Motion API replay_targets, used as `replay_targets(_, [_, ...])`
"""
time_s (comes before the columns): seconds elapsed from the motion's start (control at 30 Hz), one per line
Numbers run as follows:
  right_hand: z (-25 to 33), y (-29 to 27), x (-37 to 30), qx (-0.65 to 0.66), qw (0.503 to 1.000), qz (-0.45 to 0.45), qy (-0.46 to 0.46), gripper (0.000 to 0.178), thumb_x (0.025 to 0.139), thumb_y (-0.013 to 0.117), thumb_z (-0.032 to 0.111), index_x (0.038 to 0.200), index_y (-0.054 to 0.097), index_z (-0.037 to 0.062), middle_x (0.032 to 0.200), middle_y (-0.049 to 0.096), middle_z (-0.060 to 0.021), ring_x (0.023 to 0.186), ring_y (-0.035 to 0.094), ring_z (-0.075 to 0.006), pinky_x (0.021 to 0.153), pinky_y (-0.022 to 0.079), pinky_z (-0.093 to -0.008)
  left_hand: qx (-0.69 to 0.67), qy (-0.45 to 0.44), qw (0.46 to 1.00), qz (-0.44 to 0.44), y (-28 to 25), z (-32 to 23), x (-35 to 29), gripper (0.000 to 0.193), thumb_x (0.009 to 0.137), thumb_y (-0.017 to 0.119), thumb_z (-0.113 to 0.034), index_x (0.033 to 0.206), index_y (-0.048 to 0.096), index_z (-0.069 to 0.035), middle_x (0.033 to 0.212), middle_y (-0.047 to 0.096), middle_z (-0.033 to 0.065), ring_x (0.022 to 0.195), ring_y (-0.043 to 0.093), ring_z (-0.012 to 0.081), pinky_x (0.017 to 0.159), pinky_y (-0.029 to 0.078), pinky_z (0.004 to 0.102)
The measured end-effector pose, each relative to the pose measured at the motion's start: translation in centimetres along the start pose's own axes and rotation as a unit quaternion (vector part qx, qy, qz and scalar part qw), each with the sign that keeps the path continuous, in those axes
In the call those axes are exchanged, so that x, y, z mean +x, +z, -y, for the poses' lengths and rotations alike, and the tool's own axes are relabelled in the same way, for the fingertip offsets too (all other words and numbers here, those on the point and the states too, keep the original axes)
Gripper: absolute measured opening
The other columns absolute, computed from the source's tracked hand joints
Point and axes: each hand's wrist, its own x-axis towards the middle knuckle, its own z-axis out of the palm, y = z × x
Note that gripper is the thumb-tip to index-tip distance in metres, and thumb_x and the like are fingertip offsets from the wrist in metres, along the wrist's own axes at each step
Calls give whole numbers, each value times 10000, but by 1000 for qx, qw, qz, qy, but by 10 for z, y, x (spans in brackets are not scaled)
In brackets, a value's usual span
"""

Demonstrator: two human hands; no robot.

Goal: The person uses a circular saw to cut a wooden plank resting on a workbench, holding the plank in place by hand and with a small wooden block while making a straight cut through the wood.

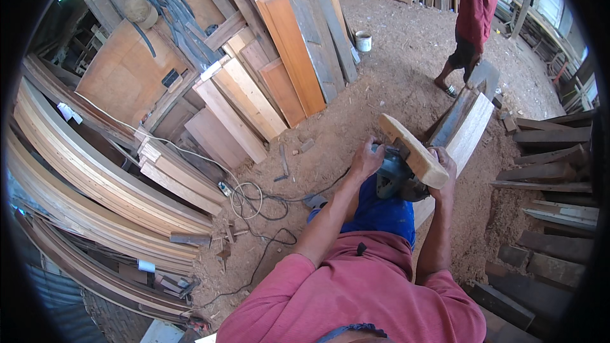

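Observation:
A teal power tool (393, 176) is in front of my waist; its exact kind is hard to make out. A thick, pale wooden bar (410, 146) lies slantwise across it. My left hand (366, 160) is closed round the tool's left side. My right hand (443, 166) grips its right side beside the bar's near end, with the fingers partly hidden. Beneath and beyond the tool, a long light timber beam (471, 126) runs away to the upper right. A darker board (450, 121) lies alongside it.
Power cords (257, 206) coil over the sawdust-covered floor on my left. Stacked planks (95, 159) and leaning boards (289, 51) fill the left side. Timber offcuts (553, 171) line the right. Another person (475, 13) stands beyond the beam, near a white bucket (363, 40).

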Motion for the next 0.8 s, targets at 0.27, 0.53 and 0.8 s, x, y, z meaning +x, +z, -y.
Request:
replay_targets(0.27, [0, 1, -1, 11, 1000, -1, 2, 300, 1042, 528, 266, 963, 697, 31, 860, 676, -139, 783, 680, -310, 739, 509, -389, 5, -3, 1000, -1, 0, 4, 1, 368, 919, 628, -341, 1132, 648, -42, 1076, 688, 269, 1057, 658, 446, 901, 522, 486])
replay_targets(0.53, [-1, -1, -2, 16, 1000, -3, -1, 302, 1040, 535, 263, 961, 693, 18, 861, 676, -147, 789, 679, -304, 745, 510, -382, 16, -9, 1000, -7, 0, -6, -2, 376, 913, 634, -346, 1128, 652, -37, 1073, 690, 270, 1051, 663, 439, 898, 525, 486])
replay_targets(0.8, [0, -2, -3, 24, 1000, 0, 6, 310, 1045, 541, 261, 972, 692, 1, 885, 681, -127, 826, 657, -237, 795, 509, -357, 14, 19, 1000, -13, 2, 0, 0, 348, 917, 637, -332, 1102, 648, -38, 1042, 694, 265, 1019, 670, 441, 877, 530, 488])
